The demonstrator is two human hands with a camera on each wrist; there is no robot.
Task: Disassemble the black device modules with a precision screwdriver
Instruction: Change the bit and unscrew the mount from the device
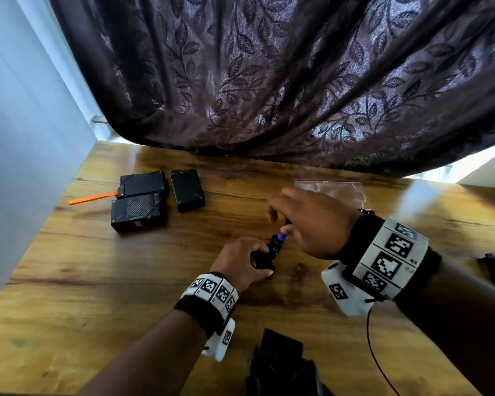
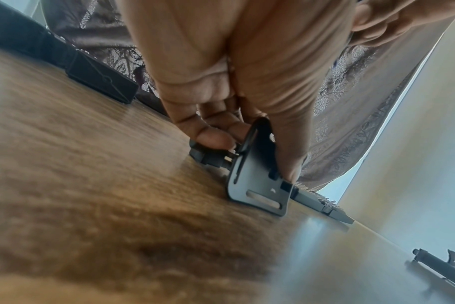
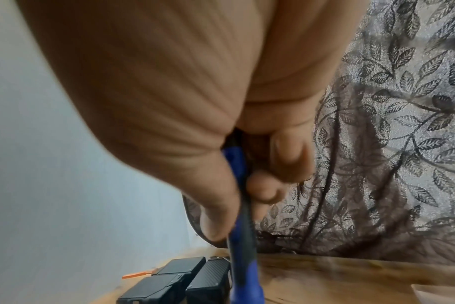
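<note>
Black module (image 1: 265,260) sits on the wooden table (image 1: 126,295) under your left hand (image 1: 240,262), whose fingers curl round it and pin it down; a slotted plate (image 2: 257,181) stands on edge against your thumb. Your right hand (image 1: 309,221), just beyond the left and above it, pinches the blue-and-black screwdriver (image 3: 240,236), tip down onto the module. Three more black modules (image 1: 157,195) and an orange pry tool (image 1: 93,198) lie well beyond your left hand. A clear bag (image 1: 330,187) lies just past your right.
</note>
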